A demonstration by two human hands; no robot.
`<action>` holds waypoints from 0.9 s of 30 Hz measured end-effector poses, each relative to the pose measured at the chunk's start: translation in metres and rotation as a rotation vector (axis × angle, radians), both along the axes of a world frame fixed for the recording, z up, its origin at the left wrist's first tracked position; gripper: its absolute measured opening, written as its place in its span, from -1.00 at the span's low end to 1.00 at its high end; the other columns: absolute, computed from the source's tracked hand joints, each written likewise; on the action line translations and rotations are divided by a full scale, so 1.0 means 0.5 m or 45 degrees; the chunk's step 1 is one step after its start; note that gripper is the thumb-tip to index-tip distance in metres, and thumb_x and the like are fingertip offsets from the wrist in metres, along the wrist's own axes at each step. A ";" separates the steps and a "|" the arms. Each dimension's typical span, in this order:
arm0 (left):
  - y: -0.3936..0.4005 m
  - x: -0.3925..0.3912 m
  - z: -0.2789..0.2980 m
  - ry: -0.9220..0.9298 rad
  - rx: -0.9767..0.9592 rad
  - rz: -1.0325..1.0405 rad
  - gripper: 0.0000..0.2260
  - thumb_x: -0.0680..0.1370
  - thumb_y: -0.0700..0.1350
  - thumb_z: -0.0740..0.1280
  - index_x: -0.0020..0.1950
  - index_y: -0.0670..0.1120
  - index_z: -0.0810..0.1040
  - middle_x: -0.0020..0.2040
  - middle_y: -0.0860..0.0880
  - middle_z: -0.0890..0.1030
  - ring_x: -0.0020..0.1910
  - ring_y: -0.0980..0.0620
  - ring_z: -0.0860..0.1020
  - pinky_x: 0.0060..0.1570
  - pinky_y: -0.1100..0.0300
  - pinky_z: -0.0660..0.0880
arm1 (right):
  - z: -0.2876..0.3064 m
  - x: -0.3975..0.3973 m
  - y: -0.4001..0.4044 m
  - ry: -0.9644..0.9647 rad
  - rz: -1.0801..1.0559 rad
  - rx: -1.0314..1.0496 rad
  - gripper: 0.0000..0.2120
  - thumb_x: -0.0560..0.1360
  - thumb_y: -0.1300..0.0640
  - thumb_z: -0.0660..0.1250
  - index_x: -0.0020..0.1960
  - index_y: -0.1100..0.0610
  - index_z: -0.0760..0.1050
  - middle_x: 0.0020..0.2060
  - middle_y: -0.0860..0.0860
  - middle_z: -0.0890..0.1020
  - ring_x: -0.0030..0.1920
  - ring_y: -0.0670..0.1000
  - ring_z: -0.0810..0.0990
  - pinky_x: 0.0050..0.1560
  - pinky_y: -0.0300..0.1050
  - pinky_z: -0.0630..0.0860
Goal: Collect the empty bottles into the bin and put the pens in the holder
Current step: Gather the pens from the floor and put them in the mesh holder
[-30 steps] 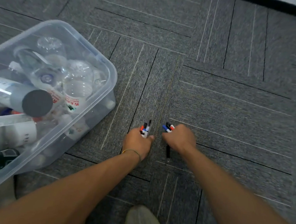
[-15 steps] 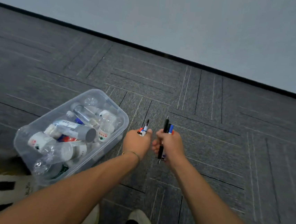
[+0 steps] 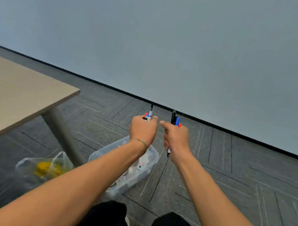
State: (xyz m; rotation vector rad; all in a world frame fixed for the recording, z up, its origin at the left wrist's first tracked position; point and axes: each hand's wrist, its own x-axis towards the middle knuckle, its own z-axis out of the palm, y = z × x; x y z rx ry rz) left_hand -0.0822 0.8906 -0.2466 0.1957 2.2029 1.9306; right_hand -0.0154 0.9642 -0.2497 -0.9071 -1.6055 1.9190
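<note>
- My left hand [image 3: 143, 129] fists a bundle of pens [image 3: 149, 114], tips poking up above the knuckles.
- My right hand [image 3: 175, 140] grips another pen bundle [image 3: 175, 119], upright, just beside.
- Clear bin [image 3: 149, 164] with bottles [image 3: 142, 162] sits on the carpet under my left wrist.

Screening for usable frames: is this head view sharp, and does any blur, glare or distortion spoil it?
Head view: the hands and pens are fairly sharp; the table, bag and bin are smeared by motion blur; lighting is even and soft, no glare or hard shadows; the wide lens bends the wall base slightly.
</note>
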 end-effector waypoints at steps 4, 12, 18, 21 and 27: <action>-0.125 0.011 0.120 0.088 0.079 0.088 -0.53 0.50 -0.19 0.41 -0.52 -0.04 0.24 -0.68 0.11 0.22 -0.56 0.08 0.17 -0.40 0.13 0.18 | 0.117 -0.006 -0.122 0.096 0.102 0.060 -0.57 0.52 0.22 0.40 -0.42 0.03 0.26 -0.60 -0.05 0.26 -0.59 -0.03 0.17 -0.53 -0.20 0.11; -0.398 -0.006 0.302 0.287 0.144 0.394 -0.60 0.49 -0.17 0.41 -0.49 -0.06 0.32 -0.57 0.06 0.30 -0.50 0.01 0.24 -0.36 0.12 0.23 | 0.293 -0.058 -0.371 0.305 0.481 0.168 -0.55 0.59 0.05 0.40 -0.36 0.04 0.24 -0.60 -0.05 0.26 -0.58 -0.04 0.17 -0.51 -0.19 0.09; -0.576 -0.033 0.379 0.381 0.182 0.582 -0.66 0.54 -0.18 0.35 -0.43 -0.08 0.38 -0.49 -0.02 0.35 -0.45 -0.02 0.28 -0.36 0.11 0.25 | 0.362 -0.112 -0.527 0.348 0.630 0.099 -0.59 0.57 0.17 0.39 -0.34 0.04 0.25 -0.60 -0.06 0.27 -0.61 -0.07 0.17 -0.55 -0.22 0.12; -0.651 -0.064 0.397 0.392 0.174 0.671 -0.66 0.54 -0.18 0.36 -0.42 -0.08 0.37 -0.49 -0.02 0.34 -0.45 -0.02 0.27 -0.37 0.11 0.22 | 0.381 -0.150 -0.590 0.359 0.720 0.069 -0.59 0.56 0.19 0.38 -0.36 0.03 0.27 -0.59 -0.07 0.27 -0.59 -0.06 0.17 -0.54 -0.22 0.13; -0.767 -0.170 0.402 0.364 0.197 0.802 -0.65 0.50 -0.20 0.37 -0.43 -0.07 0.31 -0.49 -0.03 0.31 -0.41 -0.08 0.27 -0.33 0.08 0.25 | 0.393 -0.250 -0.697 0.342 0.843 0.059 -0.61 0.55 0.20 0.37 -0.36 0.04 0.28 -0.59 -0.06 0.29 -0.59 -0.05 0.18 -0.52 -0.18 0.15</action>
